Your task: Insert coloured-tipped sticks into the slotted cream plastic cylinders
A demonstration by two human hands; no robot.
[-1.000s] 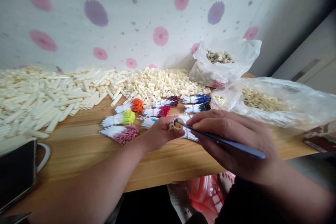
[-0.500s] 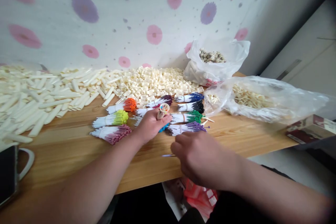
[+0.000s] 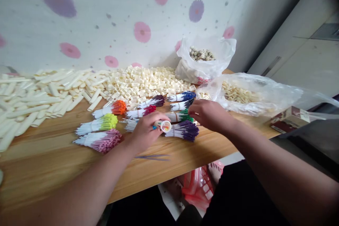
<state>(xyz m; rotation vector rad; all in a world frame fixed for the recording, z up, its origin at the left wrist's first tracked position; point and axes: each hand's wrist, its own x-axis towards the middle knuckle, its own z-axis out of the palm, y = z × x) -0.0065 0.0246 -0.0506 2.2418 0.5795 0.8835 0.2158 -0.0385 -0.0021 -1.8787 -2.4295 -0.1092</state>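
Note:
My left hand (image 3: 147,130) is wrapped round a cream tube (image 3: 164,126), its round end with coloured bits inside facing up. Bundles of white sticks with coloured tips lie around it: orange (image 3: 118,107), yellow-green (image 3: 108,122), pink (image 3: 106,140), red (image 3: 148,110) and purple (image 3: 185,130). My right hand (image 3: 208,113) is over the right ends of the black (image 3: 182,105) and green (image 3: 182,116) bundles, fingers bent together; whatever they hold is hidden. Thin dark sticks (image 3: 153,157) lie near the table's front edge.
Long cream tubes (image 3: 26,113) heap at the left, short slotted pieces (image 3: 148,81) at the back middle. Plastic bags of small parts (image 3: 201,67) (image 3: 238,93) stand at the right, beside a small box (image 3: 290,118). A red bag (image 3: 197,187) lies below the table.
My right hand has moved up and away from the front edge to the green and black bundles. The tube in my left hand has tilted towards me. The view has shifted right.

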